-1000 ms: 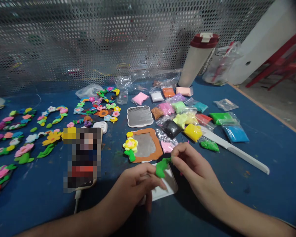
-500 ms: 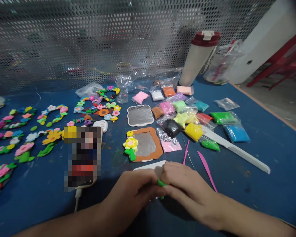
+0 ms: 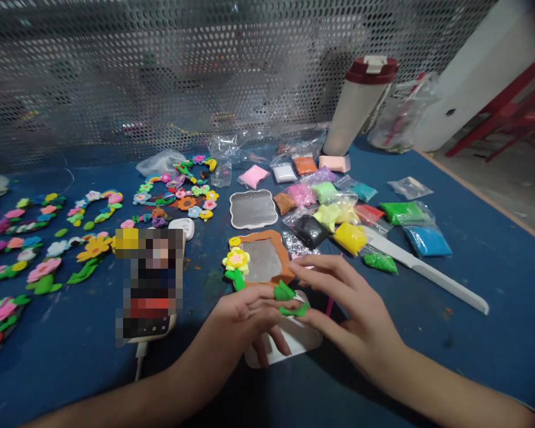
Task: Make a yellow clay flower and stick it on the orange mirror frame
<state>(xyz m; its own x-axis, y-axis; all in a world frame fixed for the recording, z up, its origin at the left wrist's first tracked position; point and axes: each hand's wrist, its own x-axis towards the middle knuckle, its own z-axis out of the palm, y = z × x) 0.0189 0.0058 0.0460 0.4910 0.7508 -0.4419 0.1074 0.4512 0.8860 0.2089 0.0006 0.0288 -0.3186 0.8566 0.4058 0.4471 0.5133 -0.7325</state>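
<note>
Bright green modelling clay (image 3: 284, 290) lies at the fingertips of my left hand (image 3: 245, 315), in what look like two flat, curved bits. That hand's upper fingers and thumb hold the clay, while its lower fingers hang loose. My right hand (image 3: 354, 303) is spread, its thumb tip touching the lower bit of clay and its index finger raised near the orange-brown clay frame (image 3: 287, 261). Beneath both hands is a white board (image 3: 305, 342), partly covered. The frame surrounds a mirror-like panel and carries a yellow clay flower (image 3: 236, 260) with a green leaf.
Bagged clay in several colours, such as a yellow packet (image 3: 350, 238), lies at the right beside a white comb (image 3: 446, 285). A phone (image 3: 149, 291) with a cable is at left, near clay-decorated pieces (image 3: 187, 202). A tumbler (image 3: 352, 113) stands at the back.
My hands were pressed together around the green clay; now they have parted. My right hand has opened, and the clay shows at my left fingertips. More of the white board is visible.
</note>
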